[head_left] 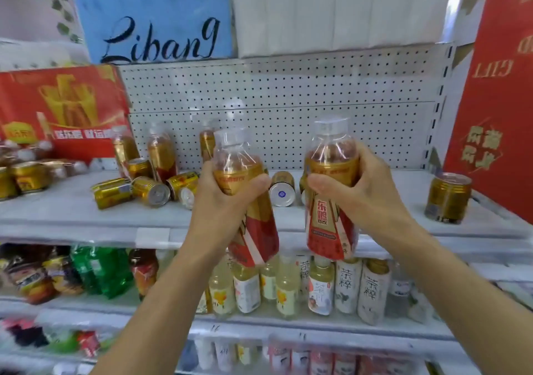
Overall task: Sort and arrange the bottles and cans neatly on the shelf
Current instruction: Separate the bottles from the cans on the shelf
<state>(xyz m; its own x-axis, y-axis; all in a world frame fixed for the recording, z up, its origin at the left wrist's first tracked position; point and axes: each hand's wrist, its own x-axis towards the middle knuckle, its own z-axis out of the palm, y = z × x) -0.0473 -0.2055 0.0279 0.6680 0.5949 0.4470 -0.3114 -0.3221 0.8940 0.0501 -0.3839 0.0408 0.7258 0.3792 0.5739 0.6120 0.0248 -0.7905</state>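
My left hand (222,201) grips a gold-and-red drink bottle (253,230) with a clear cap, tilted slightly, in front of the grey shelf (72,210). My right hand (363,190) grips a second bottle of the same kind (331,222), held upright. Both bottles hang in the air before the shelf's front edge. On the shelf behind, several gold cans (150,190) lie toppled at the left, with three more bottles (161,152) standing among them. One can (282,190) lies on its side between my hands. A lone gold can (447,197) stands upright at the right.
A red carton (63,109) stands at the shelf's back left, a tall red gift box (499,101) at the right. Packed cans (26,173) sit far left. The lower shelf holds green bottles (101,271) and pale tea bottles (346,288). A perforated back panel (288,109) closes the rear.
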